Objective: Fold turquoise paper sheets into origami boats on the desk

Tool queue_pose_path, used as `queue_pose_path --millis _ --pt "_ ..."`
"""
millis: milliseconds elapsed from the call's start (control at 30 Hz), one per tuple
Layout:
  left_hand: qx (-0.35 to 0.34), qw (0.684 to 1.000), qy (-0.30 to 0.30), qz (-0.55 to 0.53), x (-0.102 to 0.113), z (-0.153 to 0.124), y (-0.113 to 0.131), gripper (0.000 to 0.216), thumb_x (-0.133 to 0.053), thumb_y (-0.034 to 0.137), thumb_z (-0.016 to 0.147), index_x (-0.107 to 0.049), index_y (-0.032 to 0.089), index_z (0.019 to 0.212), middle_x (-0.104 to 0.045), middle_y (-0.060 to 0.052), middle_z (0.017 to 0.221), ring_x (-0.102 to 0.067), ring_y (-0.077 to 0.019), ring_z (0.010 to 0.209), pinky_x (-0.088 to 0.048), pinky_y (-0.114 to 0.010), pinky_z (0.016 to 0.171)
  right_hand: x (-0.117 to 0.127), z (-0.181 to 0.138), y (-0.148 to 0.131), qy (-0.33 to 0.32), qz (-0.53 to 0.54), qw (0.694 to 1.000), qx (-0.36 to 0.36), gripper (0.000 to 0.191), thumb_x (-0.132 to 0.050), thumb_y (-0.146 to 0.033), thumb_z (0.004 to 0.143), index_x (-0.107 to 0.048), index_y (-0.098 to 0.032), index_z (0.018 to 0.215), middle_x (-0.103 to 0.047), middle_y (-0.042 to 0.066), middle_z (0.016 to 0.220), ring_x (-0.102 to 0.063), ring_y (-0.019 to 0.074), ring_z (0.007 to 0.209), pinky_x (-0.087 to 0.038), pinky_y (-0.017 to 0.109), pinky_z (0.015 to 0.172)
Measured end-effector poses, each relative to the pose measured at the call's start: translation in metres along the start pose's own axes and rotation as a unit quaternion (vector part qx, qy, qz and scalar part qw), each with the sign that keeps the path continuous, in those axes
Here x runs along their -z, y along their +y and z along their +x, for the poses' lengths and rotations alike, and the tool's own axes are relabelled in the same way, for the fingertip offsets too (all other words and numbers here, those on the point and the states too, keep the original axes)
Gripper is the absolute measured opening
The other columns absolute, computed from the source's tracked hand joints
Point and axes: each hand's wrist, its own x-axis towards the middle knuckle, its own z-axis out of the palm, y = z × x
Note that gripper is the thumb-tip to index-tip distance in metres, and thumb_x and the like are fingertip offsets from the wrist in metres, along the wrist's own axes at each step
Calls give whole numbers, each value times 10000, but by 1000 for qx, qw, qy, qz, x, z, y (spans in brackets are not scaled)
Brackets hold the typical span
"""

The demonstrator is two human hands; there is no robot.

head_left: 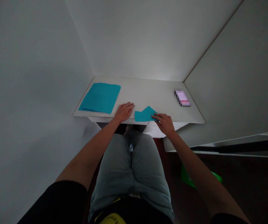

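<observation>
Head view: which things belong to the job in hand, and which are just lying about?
Job:
- folded blue paper, touched by the right hand
- white desk, the work surface, left hand resting on it
- blue sheets, probably supply

Lying about:
- phone, apparently unused
- green object, low at right, partly hidden

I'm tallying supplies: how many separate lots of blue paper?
2: the flat pile at left, the folded piece by the right hand. Sheets may be hidden.

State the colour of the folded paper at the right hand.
The folded paper at the right hand is turquoise blue, seen in the head view.
</observation>
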Motion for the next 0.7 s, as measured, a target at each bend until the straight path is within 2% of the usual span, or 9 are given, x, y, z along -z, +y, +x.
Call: queue_pose_path --millis 100,200,267,333,400,467,533,633,700 --pt "11 1000 11 -16 -1 1 -1 486 -363 379 1155 -714 298 1482 -667 -38 1603 -513 -268 1588 -361 -519 1306 25 8 -2 -9 66 998 -9 398 -477 -444 1134 -820 -272 1241 -830 118 1203 -746 333 1086 -572 502 958" --pt "20 999 4 -37 -2 2 -3 514 -336 449 1167 -699 300 1499 -661 -33 1610 -508 -272 1594 -341 -520 1314 57 26 0 -14 180 983 -40 444 -528 -584 1104 -797 -242 1191 -825 89 1057 -753 288 925 -602 439 867" --pt "29 998 -4 -47 -2 3 -5 517 -345 485 1165 -695 310 1502 -647 -22 1626 -499 -276 1601 -330 -516 1320 73 44 6 -42 257 964 -57 499 -587 -683 1052 -777 -237 1167 -810 69 989 -735 260 845 -608 396 779" --pt "41 998 -6 -51 -2 3 -7 524 -343 508 1163 -693 315 1503 -643 -22 1631 -498 -278 1601 -330 -508 1322 77 65 18 -88 312 944 -55 532 -661 -724 989 -769 -231 1158 -810 70 996 -732 256 845 -614 378 743" --pt "51 997 -6 -53 -1 4 -8 545 -307 510 1169 -676 314 1520 -641 -32 1633 -505 -275 1593 -341 -497 1316 67 85 31 -113 321 938 -59 509 -694 -683 968 -769 -225 1177 -818 81 1032 -740 266 880 -627 391 764" --pt "51 997 -5 -50 0 3 -7 566 -283 512 1172 -620 302 1575 -611 -51 1662 -499 -271 1595 -344 -486 1314 47 102 42 -106 263 957 -63 429 -717 -598 956 -790 -219 1144 -818 84 1032 -741 281 905 -626 418 809" --pt "46 998 -2 -36 2 1 -3 599 -342 548 1157 -513 275 1662 -541 -86 1718 -464 -288 1617 -334 -490 1320 24 115 45 -90 175 978 -66 339 -739 -484 944 -814 -225 1149 -818 93 1076 -738 307 975 -611 465 906" --pt "31 1000 -1 -4 4 -1 3 723 -471 574 1116 -357 245 1751 -447 -134 1775 -417 -329 1640 -319 -521 1326 -4 124 36 -60 59 994 -64 335 -765 -391 932 -825 -252 1231 -784 141 1226 -695 380 1156 -543 560 1036" --pt "31 999 -5 9 4 -1 6 728 -481 559 1116 -328 264 1763 -440 -130 1779 -427 -334 1629 -318 -533 1324 -13 126 24 -35 14 998 -54 348 -749 -403 956 -814 -270 1271 -752 165 1288 -647 418 1229 -488 611 1067"
